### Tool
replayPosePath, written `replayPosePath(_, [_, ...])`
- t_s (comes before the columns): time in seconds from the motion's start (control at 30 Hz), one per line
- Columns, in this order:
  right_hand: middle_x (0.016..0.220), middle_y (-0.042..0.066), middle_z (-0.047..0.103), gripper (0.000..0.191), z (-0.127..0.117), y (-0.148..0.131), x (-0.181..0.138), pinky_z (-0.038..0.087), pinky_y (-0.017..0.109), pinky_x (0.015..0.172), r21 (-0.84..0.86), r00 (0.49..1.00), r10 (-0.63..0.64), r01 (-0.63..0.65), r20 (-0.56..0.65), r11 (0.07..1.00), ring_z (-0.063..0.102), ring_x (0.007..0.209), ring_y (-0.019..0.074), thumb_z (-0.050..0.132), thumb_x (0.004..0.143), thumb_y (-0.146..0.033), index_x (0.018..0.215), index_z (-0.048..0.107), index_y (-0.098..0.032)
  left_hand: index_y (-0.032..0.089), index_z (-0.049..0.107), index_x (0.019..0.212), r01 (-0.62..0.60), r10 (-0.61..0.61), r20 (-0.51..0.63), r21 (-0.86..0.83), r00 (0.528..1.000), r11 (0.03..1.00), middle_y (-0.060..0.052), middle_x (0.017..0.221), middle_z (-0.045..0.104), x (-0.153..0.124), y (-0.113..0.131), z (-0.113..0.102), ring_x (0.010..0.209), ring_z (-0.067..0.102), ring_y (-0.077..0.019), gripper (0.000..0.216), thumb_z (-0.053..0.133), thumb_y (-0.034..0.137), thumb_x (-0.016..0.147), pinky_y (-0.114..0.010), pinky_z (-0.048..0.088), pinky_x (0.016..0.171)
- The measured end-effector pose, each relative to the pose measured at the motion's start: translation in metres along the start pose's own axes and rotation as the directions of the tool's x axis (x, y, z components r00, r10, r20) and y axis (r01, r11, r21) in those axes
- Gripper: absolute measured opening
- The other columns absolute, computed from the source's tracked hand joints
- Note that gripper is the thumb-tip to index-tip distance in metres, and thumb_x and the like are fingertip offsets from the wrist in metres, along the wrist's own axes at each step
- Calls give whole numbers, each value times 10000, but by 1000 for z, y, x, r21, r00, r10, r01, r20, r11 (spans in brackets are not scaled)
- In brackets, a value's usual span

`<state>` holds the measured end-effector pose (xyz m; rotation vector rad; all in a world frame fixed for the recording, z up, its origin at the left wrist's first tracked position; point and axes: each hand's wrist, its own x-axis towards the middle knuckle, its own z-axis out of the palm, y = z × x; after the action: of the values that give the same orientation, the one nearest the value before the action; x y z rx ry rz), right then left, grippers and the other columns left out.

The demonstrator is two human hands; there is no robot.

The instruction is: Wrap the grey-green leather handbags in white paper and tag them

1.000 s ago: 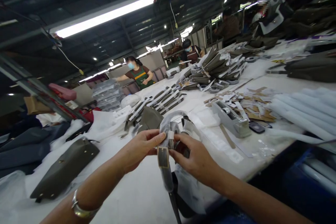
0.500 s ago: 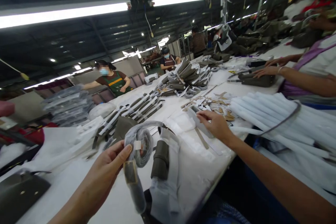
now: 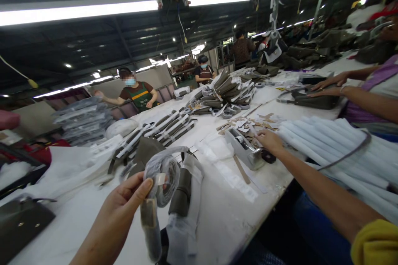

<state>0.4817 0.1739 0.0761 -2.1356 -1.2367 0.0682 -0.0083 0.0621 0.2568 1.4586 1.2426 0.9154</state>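
My left hand (image 3: pixel 132 198) pinches a coiled strap (image 3: pixel 166 180) wrapped in clear plastic, with a small white label at its middle. A wrapped end of the strap hangs below my fingers. Just under it lies a dark olive bag (image 3: pixel 180 198) partly covered in white wrapping. On the right, my right hand (image 3: pixel 270 141) is behind the grey tape dispenser (image 3: pixel 245 149), at the edge of a pile of brown and white paper pieces (image 3: pixel 245 126). Its fingers are bent together; what they hold, if anything, is hidden. A yellow sleeve covers my right forearm.
White foam tubes (image 3: pixel 329 145) lie at the right. Wrapped straps (image 3: pixel 164 126) and heaped olive bag parts (image 3: pixel 224 91) cover the table's middle. A co-worker's hands (image 3: pixel 329 87) rest on a bag at right. A masked person (image 3: pixel 139 93) stands beside stacked plastic-wrapped goods (image 3: pixel 83 118).
My right hand has moved right, away from the tape dispenser's front, to the paper pieces, uncovering the dispenser. My left hand keeps the coiled strap, slightly lower and further left.
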Motion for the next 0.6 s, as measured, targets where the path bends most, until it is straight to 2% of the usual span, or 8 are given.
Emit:
replayPosePath(0.1, [1048, 160, 734, 284, -14, -16, -6, 479, 361, 821, 78, 995, -55, 61, -81, 995, 670, 958, 276, 505, 887, -348, 1016, 676, -161, 236, 698, 1127, 24, -25, -25, -37, 999, 999, -32, 1051, 729, -1, -6, -1, 967, 644, -229, 401, 701, 510, 835, -276, 506, 832])
replayPosePath(0.17, [1017, 129, 750, 315, -22, -32, -19, 491, 342, 832, 137, 989, -121, 132, -89, 982, 686, 934, 249, 480, 918, -363, 1112, 633, -167, 231, 693, 1134, 25, -27, -20, -65, 999, 998, -34, 1049, 730, 1, -6, 0, 947, 646, -218, 402, 705, 501, 836, -267, 505, 818])
replayPosePath(0.23, [975, 85, 764, 350, -25, -51, -41, 511, 316, 821, 286, 974, -223, 225, -40, 932, 706, 887, 216, 470, 938, -393, 1186, 605, -186, 227, 686, 1145, 23, -23, -7, -101, 1000, 995, -35, 1037, 731, 3, -5, 2, 918, 650, -206, 408, 712, 491, 835, -260, 505, 807])
replayPosePath(0.3, [950, 56, 766, 384, -23, -70, -68, 528, 305, 798, 471, 940, -338, 277, 48, 837, 715, 824, 195, 464, 944, -414, 1226, 611, -199, 223, 678, 1152, 15, -13, 9, -132, 1000, 991, -33, 1017, 733, 4, -5, 5, 882, 652, -188, 405, 713, 479, 839, -245, 502, 789])
replayPosePath(0.37, [923, 46, 757, 404, -16, -86, -98, 536, 312, 769, 585, 900, -412, 261, 140, 768, 703, 756, 186, 464, 936, -415, 1226, 646, -200, 221, 674, 1149, 8, -6, 16, -159, 1000, 987, -26, 992, 734, 6, -5, 8, 835, 649, -167, 390, 705, 469, 850, -227, 498, 759])
replayPosePath(0.43, [897, 39, 742, 402, -4, -98, -125, 528, 326, 774, 601, 870, -441, 236, 218, 763, 681, 752, 187, 482, 916, -412, 1193, 689, -207, 216, 674, 1137, -7, 9, 10, -175, 1000, 984, -19, 971, 734, 6, -5, 9, 779, 639, -144, 366, 696, 458, 862, -215, 492, 735])
replayPosePath(0.6, [940, 59, 741, 380, 26, -107, -165, 498, 377, 856, 636, 840, -380, 56, 386, 770, 665, 893, 233, 590, 830, -464, 1054, 756, -207, 197, 679, 1114, -39, 40, 2, -193, 999, 980, -25, 953, 732, 5, -8, 7, 776, 645, -144, 333, 677, 437, 881, -216, 494, 725])
